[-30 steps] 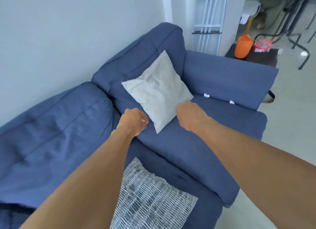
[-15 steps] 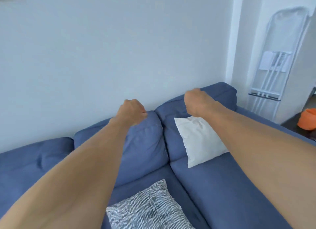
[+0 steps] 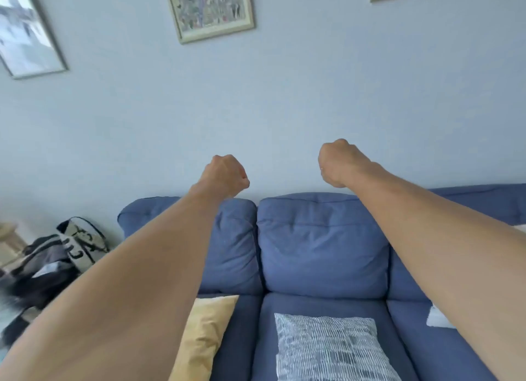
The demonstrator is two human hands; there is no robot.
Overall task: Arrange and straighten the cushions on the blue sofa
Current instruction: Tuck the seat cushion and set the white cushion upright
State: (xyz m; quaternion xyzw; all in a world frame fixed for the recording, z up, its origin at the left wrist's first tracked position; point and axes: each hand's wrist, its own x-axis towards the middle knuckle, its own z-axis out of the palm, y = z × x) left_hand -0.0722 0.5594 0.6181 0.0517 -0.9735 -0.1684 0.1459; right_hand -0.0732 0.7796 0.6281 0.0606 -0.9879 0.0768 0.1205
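Observation:
The blue sofa (image 3: 321,247) runs along the wall below me. A grey-and-white striped cushion (image 3: 327,349) lies flat on the middle seat. Left of it a yellow cushion (image 3: 203,332) lies on the seat, partly under my left forearm. A white cushion (image 3: 437,319) shows only as a small corner behind my right forearm. My left hand (image 3: 226,174) and my right hand (image 3: 337,161) are both raised in front of the wall above the sofa back, closed into fists with nothing in them.
Dark bags (image 3: 42,269) and a patterned tote (image 3: 81,245) are piled left of the sofa. Framed pictures (image 3: 210,9) hang on the pale blue wall above.
The view has swung left and upward from the sofa's right end to its middle. Both fists have risen above the sofa back. The yellow cushion has come into view.

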